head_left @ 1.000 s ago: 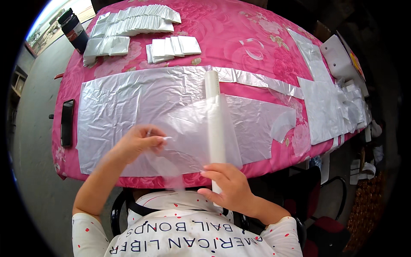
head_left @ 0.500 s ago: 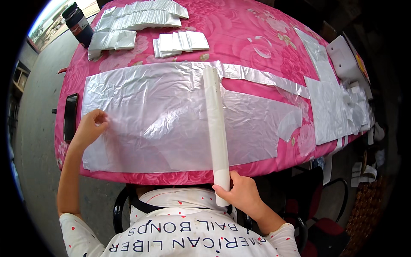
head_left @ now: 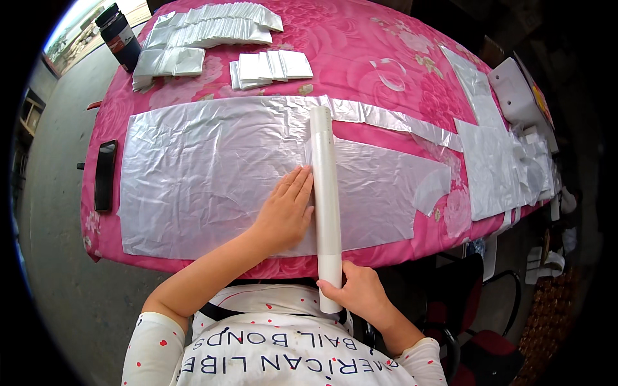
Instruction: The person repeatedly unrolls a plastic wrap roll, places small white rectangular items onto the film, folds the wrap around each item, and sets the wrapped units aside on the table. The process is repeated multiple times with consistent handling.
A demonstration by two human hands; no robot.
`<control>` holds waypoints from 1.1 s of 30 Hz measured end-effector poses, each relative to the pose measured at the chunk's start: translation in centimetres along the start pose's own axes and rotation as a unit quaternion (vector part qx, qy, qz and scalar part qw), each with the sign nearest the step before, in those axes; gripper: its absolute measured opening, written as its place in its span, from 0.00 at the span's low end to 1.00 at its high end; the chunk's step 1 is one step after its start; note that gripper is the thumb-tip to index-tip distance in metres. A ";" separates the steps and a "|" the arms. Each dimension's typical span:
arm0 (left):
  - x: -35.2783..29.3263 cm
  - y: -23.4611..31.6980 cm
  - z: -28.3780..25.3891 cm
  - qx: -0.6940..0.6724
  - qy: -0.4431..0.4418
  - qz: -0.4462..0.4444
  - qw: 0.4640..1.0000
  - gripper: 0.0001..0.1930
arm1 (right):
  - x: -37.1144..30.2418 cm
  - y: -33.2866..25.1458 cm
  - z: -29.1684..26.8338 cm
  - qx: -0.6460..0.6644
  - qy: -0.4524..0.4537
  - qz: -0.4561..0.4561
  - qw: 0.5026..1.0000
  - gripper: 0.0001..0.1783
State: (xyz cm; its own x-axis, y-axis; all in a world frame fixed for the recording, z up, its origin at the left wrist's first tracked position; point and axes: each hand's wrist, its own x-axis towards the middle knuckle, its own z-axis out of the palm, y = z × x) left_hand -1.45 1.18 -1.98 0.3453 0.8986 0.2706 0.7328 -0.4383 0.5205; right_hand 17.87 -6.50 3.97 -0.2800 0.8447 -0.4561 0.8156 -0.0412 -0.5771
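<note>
A thin, translucent white plastic apron (head_left: 212, 174) lies spread over the table, wrinkled, with a narrow strap strip (head_left: 393, 119) running off to the right. Across it, from far to near, lies a long white ruler-like bar (head_left: 328, 186) with small marks at its far end. My right hand (head_left: 354, 289) grips the bar's near end, which sticks out past the table edge. Flat on the plastic just left of the bar rests my left hand (head_left: 288, 209), fingers stretched out, the fingertips at the bar's left edge.
Folded plastic packets (head_left: 206, 29) are piled at the far left, with a smaller stack (head_left: 270, 67) beside them. A dark jar (head_left: 118, 37) and a black phone (head_left: 105, 175) sit along the left side. More plastic sheets (head_left: 489, 167) cover the right end of the pink tablecloth (head_left: 360, 58).
My left hand has moved right, from the apron's left edge to beside the bar, and now lies flat. The bar has shifted slightly right; my right hand keeps its grip.
</note>
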 end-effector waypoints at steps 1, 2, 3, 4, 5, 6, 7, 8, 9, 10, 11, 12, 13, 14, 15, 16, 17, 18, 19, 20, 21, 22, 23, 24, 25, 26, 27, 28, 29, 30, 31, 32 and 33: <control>0.1 0.0 0.1 0.031 -0.009 0.001 0.999 0.28 | 0.2 0.0 -0.3 0.005 -0.013 -0.010 1.000 0.28; 0.1 -0.1 0.3 0.067 -0.024 0.001 0.997 0.28 | 0.7 -0.2 -0.8 0.011 -0.024 -0.019 0.999 0.28; 0.0 -0.1 0.4 0.101 -0.038 0.000 0.994 0.29 | 1.2 -0.4 -1.4 0.016 -0.036 -0.027 0.999 0.28; 0.0 -0.2 0.4 0.135 -0.051 -0.001 0.990 0.29 | 2.2 -0.4 -1.9 0.005 -0.031 -0.031 0.999 0.29; -0.1 -0.1 0.5 0.140 -0.049 -0.001 0.989 0.29 | 3.4 -1.0 -2.7 0.054 -0.036 -0.009 0.998 0.29; -0.1 -0.1 0.5 0.148 -0.047 0.000 0.988 0.30 | 5.0 -1.4 -3.5 0.051 -0.032 -0.016 0.998 0.30; -0.1 0.0 0.4 0.155 -0.043 0.002 0.987 0.30 | 7.1 -1.3 -3.9 0.045 -0.026 -0.033 0.998 0.31; 0.0 0.0 0.3 0.151 -0.041 0.006 0.988 0.29 | 9.2 -1.2 -4.2 0.039 -0.019 -0.048 0.998 0.32; 0.0 0.0 0.4 0.149 -0.039 0.007 0.988 0.29 | 11.4 -1.7 -4.9 0.023 -0.006 -0.051 0.998 0.33; 0.0 0.0 0.4 0.146 -0.036 0.010 0.989 0.29 | 13.4 -2.3 -5.6 0.008 0.008 -0.054 0.998 0.34; 0.1 0.0 0.3 0.146 -0.037 0.014 0.989 0.29 | 15.5 -2.4 -6.1 0.076 0.000 -0.040 0.996 0.33; 0.1 0.0 0.4 0.146 -0.037 0.016 0.988 0.29 | 17.4 -2.6 -6.5 0.142 -0.010 -0.028 0.989 0.31; 0.1 -0.1 0.4 0.147 -0.037 0.016 0.988 0.28 | 18.6 -3.2 -6.8 0.240 -0.015 -0.016 0.970 0.29; 0.1 -0.1 0.4 0.150 -0.037 0.018 0.988 0.28 | 19.6 -3.9 -7.1 0.336 -0.018 -0.002 0.942 0.26; 0.0 -0.1 0.3 0.153 -0.037 0.019 0.987 0.28 | 20.6 -4.4 -7.3 0.428 -0.022 0.011 0.903 0.24; 0.0 -0.1 0.3 0.156 -0.037 0.021 0.987 0.28 | 21.8 -4.3 -7.2 0.523 -0.005 0.007 0.852 0.22; 0.1 -0.1 0.4 0.155 -0.036 0.021 0.987 0.28 | 23.4 -3.7 -6.7 0.611 0.013 0.003 0.791 0.19; 0.1 -0.1 0.5 0.154 -0.035 0.021 0.987 0.29 | 24.6 -3.4 -6.4 0.692 0.030 -0.001 0.721 0.18; 0.1 -0.1 0.5 0.153 -0.033 0.020 0.987 0.29 | 25.4 -2.8 -6.6 0.729 0.050 -0.016 0.683 0.16; 0.1 -0.1 0.5 0.150 -0.032 0.020 0.988 0.29 | 26.0 -2.1 -7.0 0.763 0.070 -0.030 0.642 0.15; 0.0 -0.1 0.5 0.149 -0.031 0.020 0.988 0.29 | 26.5 -1.3 -7.7 0.795 0.089 -0.045 0.599 0.13; 0.0 -0.1 0.4 0.147 -0.030 0.020 0.988 0.30 | 27.2 0.0 -8.8 0.813 0.101 -0.070 0.569 0.13; 0.0 -0.1 0.4 0.147 -0.032 0.019 0.988 0.30 | 27.8 1.6 -10.4 0.831 0.113 -0.095 0.537 0.12; 0.0 -0.1 0.5 0.146 -0.033 0.018 0.989 0.31 | 28.2 3.3 -12.4 0.830 0.127 -0.118 0.530 0.13; -0.1 -0.1 0.4 0.146 -0.034 0.017 0.989 0.31 | 28.4 5.0 -14.6 0.829 0.141 -0.143 0.523 0.14; 0.0 -0.1 0.4 0.148 -0.032 0.018 0.988 0.31 | 28.6 7.7 -17.1 0.818 0.144 -0.166 0.532 0.13; 0.0 0.0 0.4 0.149 -0.031 0.019 0.988 0.32 | 28.6 10.2 -19.5 0.806 0.147 -0.188 0.541 0.13; -0.1 0.0 0.4 0.153 -0.030 0.014 0.988 0.32 | 27.8 10.4 -21.3 0.808 0.206 -0.157 0.529 0.13; -0.2 -0.1 0.3 0.152 -0.026 0.012 0.988 0.32 | 26.9 10.5 -23.2 0.806 0.264 -0.126 0.515 0.14; -0.1 0.0 0.4 0.148 -0.022 0.016 0.989 0.33 | 26.2 12.3 -25.4 0.792 0.293 -0.136 0.519 0.14; 0.0 0.0 0.5 0.142 -0.019 0.021 0.989 0.33 | 25.4 14.3 -27.7 0.776 0.323 -0.144 0.522 0.15; 0.1 0.0 0.6 0.137 -0.019 0.026 0.990 0.33 | 24.5 15.9 -30.0 0.751 0.353 -0.140 0.540 0.16; 0.1 0.0 0.6 0.137 -0.018 0.026 0.990 0.33 | 23.8 15.8 -30.9 0.728 0.377 -0.134 0.557 0.16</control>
State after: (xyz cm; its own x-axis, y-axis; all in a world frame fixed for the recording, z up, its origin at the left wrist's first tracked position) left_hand -1.04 1.26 -2.47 0.4040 0.8774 0.2588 0.8430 -0.4669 0.2670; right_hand 39.70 29.43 4.92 0.4477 0.8856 -0.1237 -0.6321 0.2156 -0.7443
